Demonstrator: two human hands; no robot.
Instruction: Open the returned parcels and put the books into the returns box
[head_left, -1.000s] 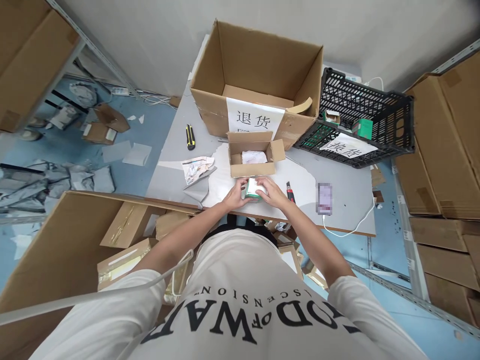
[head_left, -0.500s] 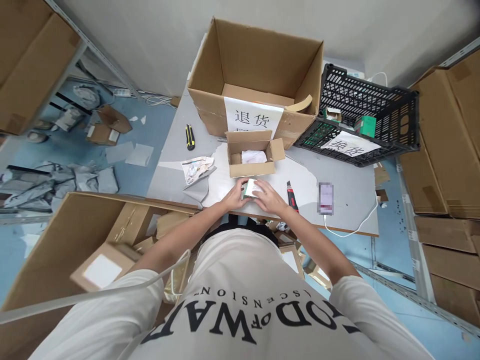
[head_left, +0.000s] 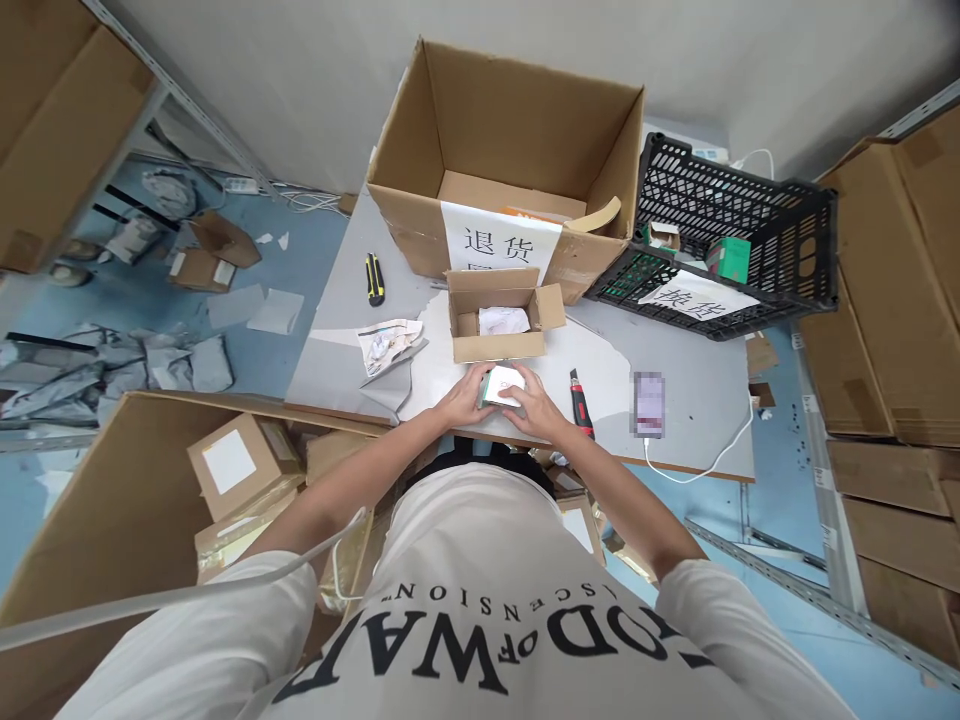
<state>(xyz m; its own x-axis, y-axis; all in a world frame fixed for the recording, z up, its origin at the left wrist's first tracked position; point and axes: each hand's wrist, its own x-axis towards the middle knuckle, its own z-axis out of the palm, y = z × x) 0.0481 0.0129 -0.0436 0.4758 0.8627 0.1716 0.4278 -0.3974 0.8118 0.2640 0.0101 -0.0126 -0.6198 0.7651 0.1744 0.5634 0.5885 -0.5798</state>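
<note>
Both forearms (head_left: 363, 460) reach forward and angle inward from wide-set elbows, hands close together over the near edge of the desk (head_left: 697, 400). Small box (head_left: 502, 384), white on top, green at left, sits between them, just in from that edge; cannot tell if it touches the desktop. Left hand (head_left: 463, 398) curls against its left side; right hand (head_left: 538, 408) bends its fingers over the top and right side. Grip: box pinched between the two. Open carton (head_left: 498, 347) just beyond, white wad (head_left: 503, 320) inside. Red knife (head_left: 578, 402) near the right wrist; phone (head_left: 649, 405) toward the desk's near right corner.
</note>
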